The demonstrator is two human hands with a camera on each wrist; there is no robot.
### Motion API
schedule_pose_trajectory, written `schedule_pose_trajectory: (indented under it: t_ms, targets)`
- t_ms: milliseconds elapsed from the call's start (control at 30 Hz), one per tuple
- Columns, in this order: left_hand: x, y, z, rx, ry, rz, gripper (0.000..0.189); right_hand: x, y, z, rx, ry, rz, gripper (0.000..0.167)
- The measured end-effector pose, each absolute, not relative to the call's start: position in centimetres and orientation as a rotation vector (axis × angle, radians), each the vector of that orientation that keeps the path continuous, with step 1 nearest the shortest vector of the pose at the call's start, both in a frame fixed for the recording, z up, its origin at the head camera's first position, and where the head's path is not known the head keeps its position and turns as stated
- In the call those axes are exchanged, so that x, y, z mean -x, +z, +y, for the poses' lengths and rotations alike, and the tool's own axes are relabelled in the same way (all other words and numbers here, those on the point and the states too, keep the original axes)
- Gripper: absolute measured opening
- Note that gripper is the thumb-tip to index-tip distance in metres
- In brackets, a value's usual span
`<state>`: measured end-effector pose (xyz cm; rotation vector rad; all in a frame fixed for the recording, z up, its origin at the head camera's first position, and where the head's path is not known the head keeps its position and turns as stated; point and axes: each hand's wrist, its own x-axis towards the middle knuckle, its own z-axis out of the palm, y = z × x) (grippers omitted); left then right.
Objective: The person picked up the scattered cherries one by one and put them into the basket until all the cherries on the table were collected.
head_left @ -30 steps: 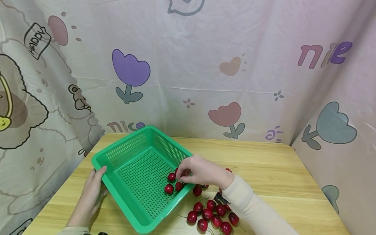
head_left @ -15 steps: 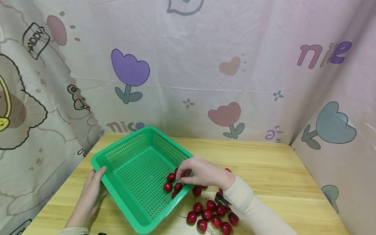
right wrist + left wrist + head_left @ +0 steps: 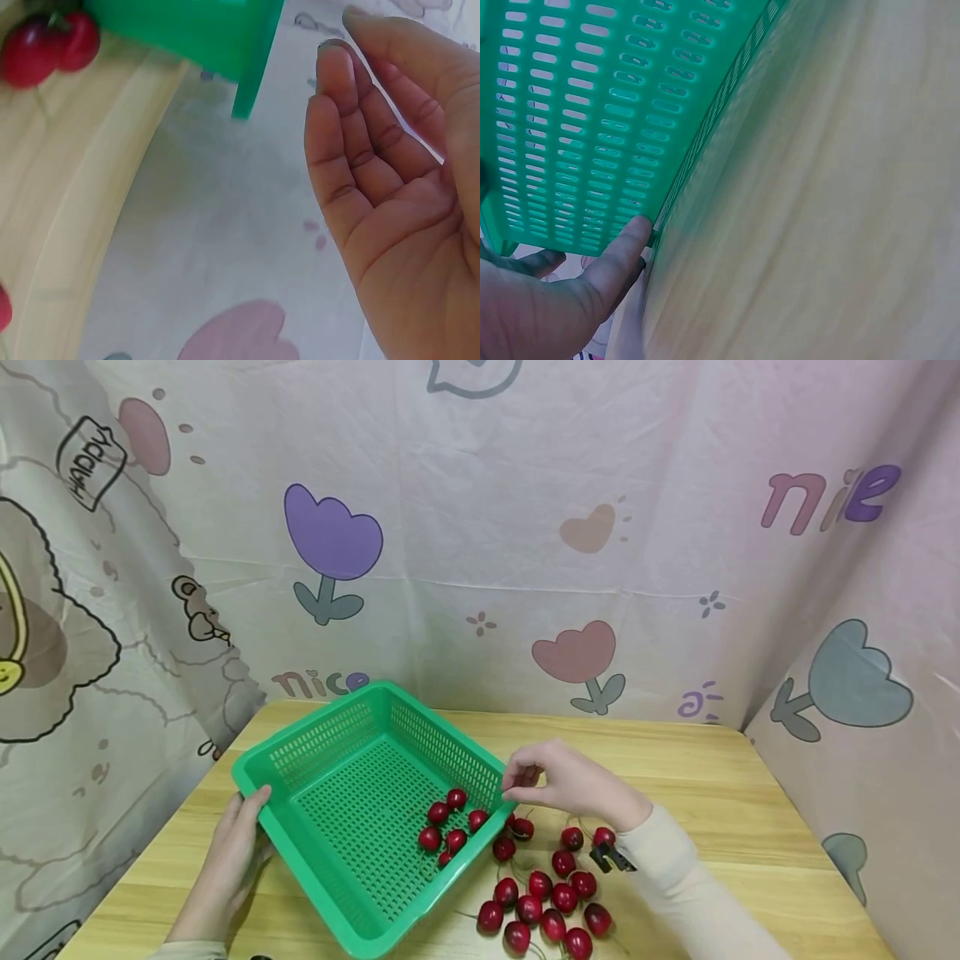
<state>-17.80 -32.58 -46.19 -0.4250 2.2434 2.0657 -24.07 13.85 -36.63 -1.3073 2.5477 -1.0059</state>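
Observation:
A green slotted plastic basket [image 3: 345,802] stands turned at an angle on the table, several red cherries [image 3: 438,812] in its right corner. My left hand [image 3: 234,852] grips the basket's left rim, thumb over the top. In the left wrist view, fingers of the left hand [image 3: 562,307] lie against the slotted wall. My right hand [image 3: 570,781] is just outside the right corner, above the table. The right wrist view shows this hand [image 3: 390,172] with fingers loosely bent and nothing between them. Several more cherries [image 3: 528,908], stems on, lie to the basket's right.
The wooden table [image 3: 712,827] extends to the right of the loose cherries. A printed cloth [image 3: 465,527] hangs behind it and at both sides. A small black clip [image 3: 611,858] sits at the right sleeve's cuff.
My right hand has moved right, out of the basket and past its rim. Another cherry shows inside near the right corner. The left hand and basket have barely shifted.

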Motion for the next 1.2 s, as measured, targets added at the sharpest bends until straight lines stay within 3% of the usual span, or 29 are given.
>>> schedule_pose_trajectory:
  t_ms: [533, 1200]
  targets:
    - [17.7, -46.7, -33.0, 0.402, 2.078, 2.234, 0.086, 23.5, -41.2, 16.7, 1.062, -0.963, 2.516, 0.006]
    - [17.7, -46.7, -33.0, 0.394, 2.113, 2.215, 0.084, 22.7, -43.6, 15.5, 1.068, -0.849, 2.566, 0.01]
